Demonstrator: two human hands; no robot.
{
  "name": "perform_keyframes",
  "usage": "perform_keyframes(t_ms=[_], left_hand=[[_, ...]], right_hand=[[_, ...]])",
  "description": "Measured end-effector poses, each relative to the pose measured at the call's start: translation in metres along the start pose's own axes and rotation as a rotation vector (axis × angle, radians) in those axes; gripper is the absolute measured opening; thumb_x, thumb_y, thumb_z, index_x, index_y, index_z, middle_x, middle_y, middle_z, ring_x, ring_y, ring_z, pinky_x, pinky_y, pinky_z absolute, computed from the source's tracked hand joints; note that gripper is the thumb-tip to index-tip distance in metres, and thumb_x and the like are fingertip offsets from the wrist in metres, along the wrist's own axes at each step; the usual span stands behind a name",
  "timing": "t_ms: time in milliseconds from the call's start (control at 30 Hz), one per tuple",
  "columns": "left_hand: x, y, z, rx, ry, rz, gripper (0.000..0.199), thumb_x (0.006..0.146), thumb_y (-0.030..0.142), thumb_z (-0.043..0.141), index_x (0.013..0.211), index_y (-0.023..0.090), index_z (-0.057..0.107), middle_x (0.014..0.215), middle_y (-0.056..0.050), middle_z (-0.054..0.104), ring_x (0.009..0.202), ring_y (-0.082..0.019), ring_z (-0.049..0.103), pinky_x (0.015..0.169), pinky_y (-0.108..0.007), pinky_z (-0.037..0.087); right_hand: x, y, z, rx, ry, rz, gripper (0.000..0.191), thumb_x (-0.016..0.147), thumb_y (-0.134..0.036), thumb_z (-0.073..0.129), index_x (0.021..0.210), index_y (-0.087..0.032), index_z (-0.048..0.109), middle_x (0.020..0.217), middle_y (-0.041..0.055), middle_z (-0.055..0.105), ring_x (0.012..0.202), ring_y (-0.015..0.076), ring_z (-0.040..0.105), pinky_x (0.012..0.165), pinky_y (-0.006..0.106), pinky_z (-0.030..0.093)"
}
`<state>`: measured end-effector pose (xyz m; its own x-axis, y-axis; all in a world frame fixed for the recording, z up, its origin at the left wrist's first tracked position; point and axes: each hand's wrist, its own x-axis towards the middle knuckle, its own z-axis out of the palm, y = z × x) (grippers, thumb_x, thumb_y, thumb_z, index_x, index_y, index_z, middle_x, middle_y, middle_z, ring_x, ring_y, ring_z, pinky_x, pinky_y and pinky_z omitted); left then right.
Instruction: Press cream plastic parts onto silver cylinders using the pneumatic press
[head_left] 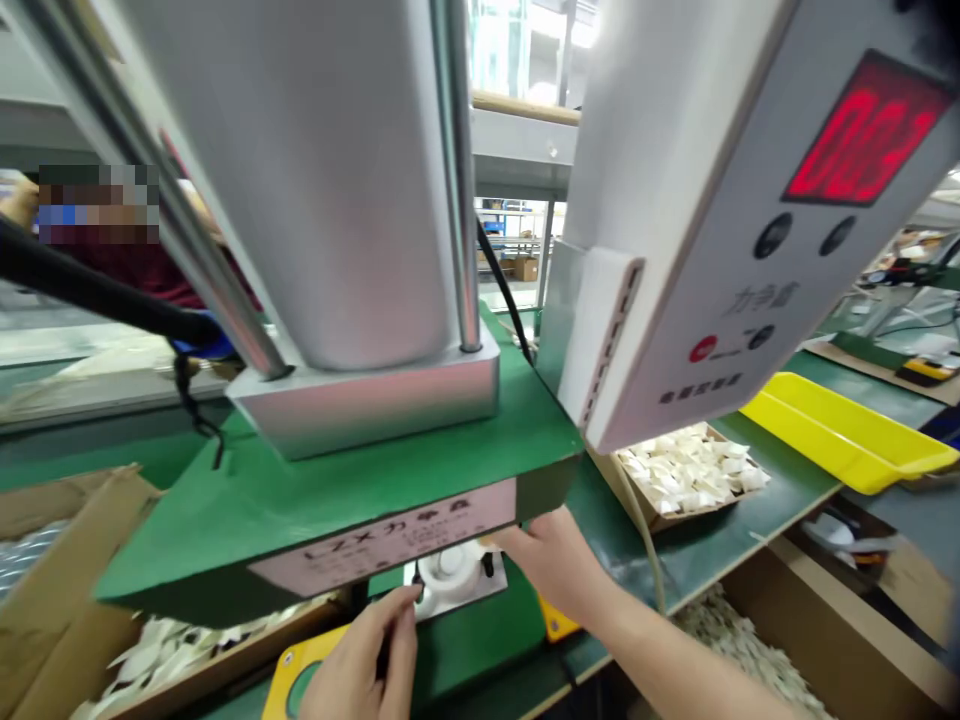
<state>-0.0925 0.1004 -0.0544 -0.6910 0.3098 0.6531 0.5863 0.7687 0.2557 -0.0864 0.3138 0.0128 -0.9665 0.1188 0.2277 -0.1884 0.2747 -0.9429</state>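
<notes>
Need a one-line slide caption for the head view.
Both hands, left hand and right hand, reach under a green press to a white part, beside a box of white pieces.

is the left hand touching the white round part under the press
Touching: in the head view the left hand has its fingertips on the edge of the white round part.

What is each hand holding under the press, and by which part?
Neither clearly holds anything. The left hand fingertips touch the white round part at its left edge; the right hand reaches its right side, contact hidden.
</notes>
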Motion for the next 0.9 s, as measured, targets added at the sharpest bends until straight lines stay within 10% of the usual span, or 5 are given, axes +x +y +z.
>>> perform_keyframes(t_ms=[367,900], left_hand=[[-0.003,0.005,0.000,-0.046,0.026,-0.016,0.016,0.092,0.030,0.046,0.103,0.025,0.057,0.086,0.003,0.072,0.074,-0.011,0.069,0.067,-0.017,0.051],[-0.001,0.009,-0.004,-0.072,0.020,-0.037,0.015,0.091,0.027,0.047,0.100,0.024,0.058,0.085,0.002,0.073,0.073,-0.012,0.069,0.068,-0.017,0.051]], right_hand=[[0.007,0.004,0.032,0.093,-0.079,-0.018,0.013,0.079,-0.031,0.062,0.083,-0.021,0.069,0.091,0.0025,0.069,0.102,0.0180,0.059,0.099,0.033,0.042],[0.021,0.026,0.048,0.173,-0.120,0.052,0.037,0.081,-0.054,0.057,0.087,-0.020,0.069,0.077,0.0030,0.066,0.080,0.0166,0.062,0.072,0.028,0.050]])
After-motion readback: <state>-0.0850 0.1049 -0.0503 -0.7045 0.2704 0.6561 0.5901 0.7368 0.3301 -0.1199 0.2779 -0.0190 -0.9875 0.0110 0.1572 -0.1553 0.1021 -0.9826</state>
